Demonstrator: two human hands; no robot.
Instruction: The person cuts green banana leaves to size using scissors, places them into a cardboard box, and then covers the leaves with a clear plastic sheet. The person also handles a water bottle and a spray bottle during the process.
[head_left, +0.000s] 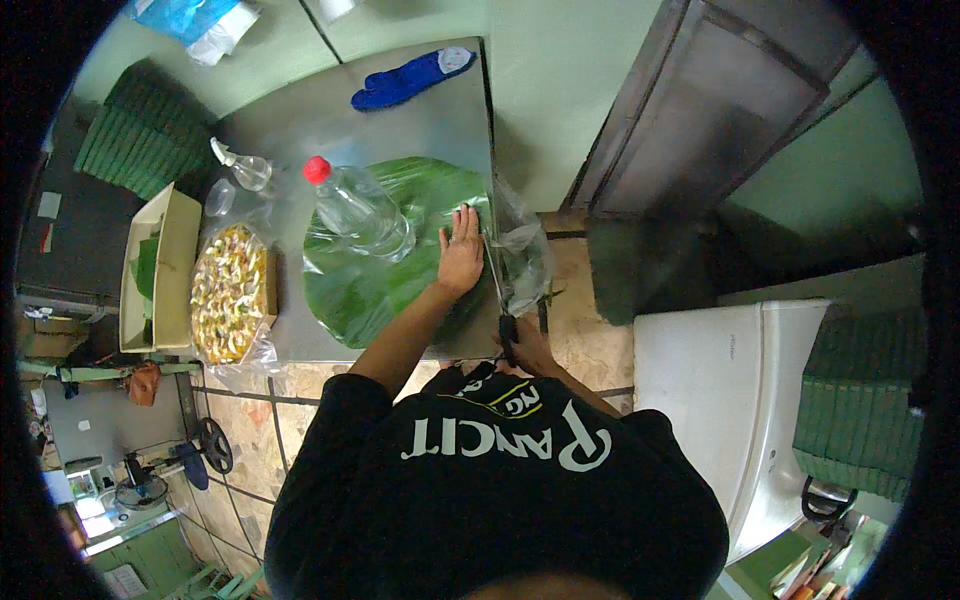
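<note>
My left hand (462, 253) lies flat, fingers stretched out, on clear plastic film over a round green banana leaf (337, 300). It grips nothing. In my right hand (531, 349) is the black handle of a knife (509, 328), just past the table's right edge. The long, thin blade points away from me along that edge, beside the left hand. Loose clear plastic (525, 251) hangs over the edge to the right of the blade. A clear plastic bottle (364, 210) with a red cap stands on the covered leaf, left of my left hand.
Left on the metal table (300, 112) sits a tray of noodles topped with egg slices (229, 296). Beyond are a cream bin (176, 277), a spray bottle (247, 171) and stacked green woven trays (146, 135). A blue glove (409, 81) lies at the back. A white chest freezer (697, 390) stands right.
</note>
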